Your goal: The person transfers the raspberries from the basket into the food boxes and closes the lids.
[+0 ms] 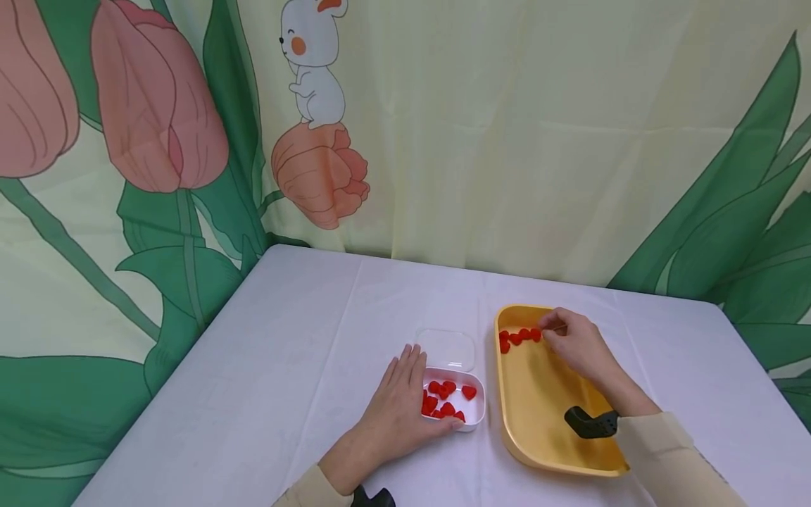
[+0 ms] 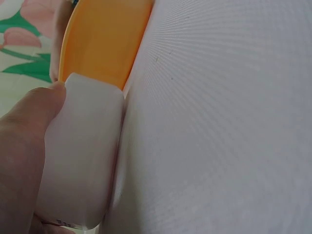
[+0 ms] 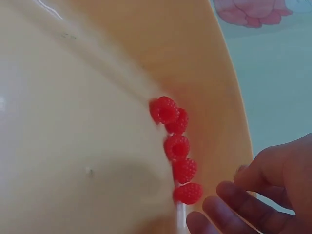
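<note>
- Here's the right hand [image 1: 575,343], over the yellow tray [image 1: 538,408] at three o'clock of the rightmost berry; its fingers curl loosely and grip nothing.
- And look at that line: five raspberries [image 1: 524,334], close together along the tray's far wall, from its eleven o'clock corner toward twelve, one tucked nearer at the corner.
- Over to the left hand [image 1: 402,405], at nine o'clock of the white box [image 1: 474,424]: fingers straight along its side, thumb resting at the near rim, six o'clock.
- Inside that box, a loose scatter of more raspberries [image 1: 447,408], the leftmost partly hidden by the hand.
- The tray sits at three o'clock of the box, just beside it.
- At the box's twelve o'clock, a clear lid [image 1: 446,348] lies on the white counter [image 1: 253,394].
</note>
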Demonstrator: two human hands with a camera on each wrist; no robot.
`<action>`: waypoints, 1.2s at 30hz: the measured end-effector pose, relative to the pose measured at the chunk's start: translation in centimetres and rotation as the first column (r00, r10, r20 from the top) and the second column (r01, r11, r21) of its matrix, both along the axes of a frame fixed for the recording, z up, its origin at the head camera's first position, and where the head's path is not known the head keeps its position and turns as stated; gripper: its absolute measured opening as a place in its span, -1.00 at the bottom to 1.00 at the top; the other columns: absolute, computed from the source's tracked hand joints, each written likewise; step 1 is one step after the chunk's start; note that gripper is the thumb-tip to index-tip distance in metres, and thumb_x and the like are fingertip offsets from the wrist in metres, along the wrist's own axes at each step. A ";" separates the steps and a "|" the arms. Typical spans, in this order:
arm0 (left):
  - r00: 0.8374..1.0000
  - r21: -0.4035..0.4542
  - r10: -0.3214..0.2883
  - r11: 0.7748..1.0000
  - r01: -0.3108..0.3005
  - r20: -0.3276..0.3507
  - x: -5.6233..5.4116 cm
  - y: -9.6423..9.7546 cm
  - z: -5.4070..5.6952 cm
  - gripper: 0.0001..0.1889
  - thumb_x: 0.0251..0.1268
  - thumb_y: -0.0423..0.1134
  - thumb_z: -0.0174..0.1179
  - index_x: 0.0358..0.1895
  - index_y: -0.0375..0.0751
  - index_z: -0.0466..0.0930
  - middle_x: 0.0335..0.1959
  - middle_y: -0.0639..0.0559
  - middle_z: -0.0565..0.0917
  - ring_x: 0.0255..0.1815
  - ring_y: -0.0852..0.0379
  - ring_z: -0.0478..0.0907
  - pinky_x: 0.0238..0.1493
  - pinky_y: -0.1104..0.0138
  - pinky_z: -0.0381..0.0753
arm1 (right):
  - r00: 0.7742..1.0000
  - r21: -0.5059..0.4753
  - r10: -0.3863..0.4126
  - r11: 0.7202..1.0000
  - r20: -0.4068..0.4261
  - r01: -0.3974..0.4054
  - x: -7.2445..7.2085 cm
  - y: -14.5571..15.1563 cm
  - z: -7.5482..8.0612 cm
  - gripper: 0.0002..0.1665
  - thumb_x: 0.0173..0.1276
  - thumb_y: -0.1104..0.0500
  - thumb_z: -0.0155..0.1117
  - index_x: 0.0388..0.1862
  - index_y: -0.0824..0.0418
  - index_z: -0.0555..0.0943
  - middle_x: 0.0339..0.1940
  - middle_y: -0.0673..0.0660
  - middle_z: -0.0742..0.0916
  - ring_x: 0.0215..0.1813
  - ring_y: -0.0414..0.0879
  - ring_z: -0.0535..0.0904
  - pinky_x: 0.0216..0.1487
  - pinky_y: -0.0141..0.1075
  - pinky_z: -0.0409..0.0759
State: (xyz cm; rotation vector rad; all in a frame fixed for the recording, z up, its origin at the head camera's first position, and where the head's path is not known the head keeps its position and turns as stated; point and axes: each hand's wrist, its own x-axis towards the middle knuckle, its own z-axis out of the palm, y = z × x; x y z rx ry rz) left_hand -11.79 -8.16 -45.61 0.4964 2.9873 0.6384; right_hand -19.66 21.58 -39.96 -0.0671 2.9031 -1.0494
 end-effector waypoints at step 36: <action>1.000 0.014 0.006 1.000 -0.006 -0.011 0.0 0.2 0.0 0.17 -0.10 0.43 0.32 0.54 -0.16 0.09 0.57 -0.10 0.18 0.62 -0.11 0.02 0.54 -0.08 0.18 | 0.999 0.067 -0.021 0.998 0.046 0.017 -0.6 -0.1 -2.0 -0.72 0.36 0.38 0.16 0.04 0.37 0.56 -0.02 0.33 0.64 -0.09 0.09 0.51 -0.03 -0.17 0.67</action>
